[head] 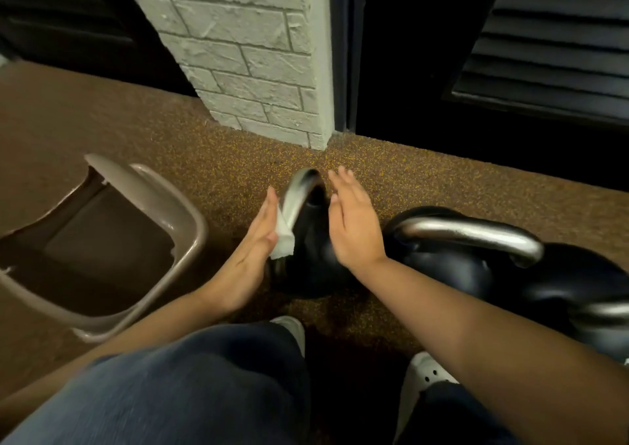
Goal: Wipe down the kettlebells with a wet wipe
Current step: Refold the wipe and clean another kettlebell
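A black kettlebell point(311, 264) with a steel handle stands on the speckled floor in front of me. My left hand point(260, 232) is flat against its left side and presses a folded white wet wipe point(283, 238) onto the handle and body. On the other side my right hand point(354, 220) rests flat on the kettlebell with fingers spread and nothing in it. A second, larger black kettlebell point(452, 264) with a steel handle stands to the right. Part of a third kettlebell point(578, 291) shows at the right edge.
A beige plastic bin point(190, 240) with a broken rim stands to the left. A white brick pillar point(252, 56) rises behind the kettlebells, with dark louvred panels point(551, 36) beside it. My knees and white shoes point(425, 376) fill the bottom of the view.
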`<state>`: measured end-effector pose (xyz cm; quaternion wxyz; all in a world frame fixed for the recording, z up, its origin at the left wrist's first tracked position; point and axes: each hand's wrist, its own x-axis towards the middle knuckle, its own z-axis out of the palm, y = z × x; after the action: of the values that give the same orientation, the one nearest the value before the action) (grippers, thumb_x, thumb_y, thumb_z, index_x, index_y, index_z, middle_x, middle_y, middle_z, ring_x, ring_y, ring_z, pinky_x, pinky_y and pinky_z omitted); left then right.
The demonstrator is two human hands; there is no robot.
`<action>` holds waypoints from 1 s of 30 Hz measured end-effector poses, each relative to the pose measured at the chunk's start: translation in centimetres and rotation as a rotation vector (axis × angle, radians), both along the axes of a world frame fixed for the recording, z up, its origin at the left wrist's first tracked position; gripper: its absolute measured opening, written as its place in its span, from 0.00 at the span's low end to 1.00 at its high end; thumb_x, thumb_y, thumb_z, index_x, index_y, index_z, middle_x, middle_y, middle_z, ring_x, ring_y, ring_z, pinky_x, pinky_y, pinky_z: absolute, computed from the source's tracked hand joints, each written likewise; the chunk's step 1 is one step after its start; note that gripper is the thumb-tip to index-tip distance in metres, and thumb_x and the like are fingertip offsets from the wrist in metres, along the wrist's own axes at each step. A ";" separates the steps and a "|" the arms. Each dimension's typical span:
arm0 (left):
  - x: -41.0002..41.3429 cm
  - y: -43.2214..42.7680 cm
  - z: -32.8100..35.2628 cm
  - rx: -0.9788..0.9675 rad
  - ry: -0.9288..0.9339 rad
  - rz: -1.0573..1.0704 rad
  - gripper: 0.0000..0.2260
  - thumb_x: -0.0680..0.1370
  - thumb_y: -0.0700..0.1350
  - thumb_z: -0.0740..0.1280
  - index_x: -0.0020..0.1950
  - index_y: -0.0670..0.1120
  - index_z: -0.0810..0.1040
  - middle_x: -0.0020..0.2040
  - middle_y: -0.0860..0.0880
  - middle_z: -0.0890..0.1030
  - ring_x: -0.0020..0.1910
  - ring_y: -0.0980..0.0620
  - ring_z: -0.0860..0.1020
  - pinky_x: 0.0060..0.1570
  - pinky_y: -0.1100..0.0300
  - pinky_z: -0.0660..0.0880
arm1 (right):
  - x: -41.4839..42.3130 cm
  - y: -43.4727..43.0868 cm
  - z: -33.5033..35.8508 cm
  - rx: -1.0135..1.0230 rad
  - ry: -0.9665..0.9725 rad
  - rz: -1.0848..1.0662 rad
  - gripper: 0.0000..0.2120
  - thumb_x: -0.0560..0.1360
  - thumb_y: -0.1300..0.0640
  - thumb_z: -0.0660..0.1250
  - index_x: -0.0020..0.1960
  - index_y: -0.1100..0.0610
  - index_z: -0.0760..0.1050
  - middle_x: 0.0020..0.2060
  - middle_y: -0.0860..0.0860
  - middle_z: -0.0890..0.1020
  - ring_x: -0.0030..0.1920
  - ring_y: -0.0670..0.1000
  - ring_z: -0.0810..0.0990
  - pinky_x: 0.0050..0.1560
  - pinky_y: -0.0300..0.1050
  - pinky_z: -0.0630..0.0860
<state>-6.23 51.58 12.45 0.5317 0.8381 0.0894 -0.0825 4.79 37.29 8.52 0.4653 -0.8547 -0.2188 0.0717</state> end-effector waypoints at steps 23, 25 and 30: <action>-2.5 0.3 -3.2 -0.115 -0.124 0.063 0.26 0.81 0.48 0.54 0.76 0.50 0.44 0.74 0.64 0.49 0.74 0.67 0.49 0.70 0.73 0.47 | -6.2 4.7 3.3 0.883 0.948 -0.421 0.15 0.80 0.64 0.58 0.65 0.56 0.71 0.58 0.52 0.78 0.61 0.49 0.76 0.66 0.47 0.70; -2.9 0.6 -4.0 0.010 -0.172 0.042 0.29 0.81 0.56 0.53 0.76 0.48 0.43 0.75 0.60 0.47 0.75 0.64 0.47 0.71 0.72 0.46 | -4.7 4.4 3.5 0.986 1.076 -0.468 0.08 0.79 0.64 0.59 0.54 0.57 0.75 0.48 0.52 0.80 0.50 0.47 0.80 0.58 0.42 0.75; -3.4 1.0 -4.9 0.121 -0.241 0.031 0.31 0.80 0.58 0.52 0.75 0.45 0.42 0.77 0.52 0.46 0.76 0.58 0.46 0.73 0.67 0.46 | -2.6 4.1 2.3 1.102 1.354 -0.516 0.14 0.81 0.59 0.55 0.59 0.66 0.73 0.53 0.59 0.79 0.59 0.56 0.76 0.69 0.50 0.66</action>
<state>-9.60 52.58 7.52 0.4881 0.8711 0.0428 0.0327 2.17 41.38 10.80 0.8386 -0.3089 0.2961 0.3372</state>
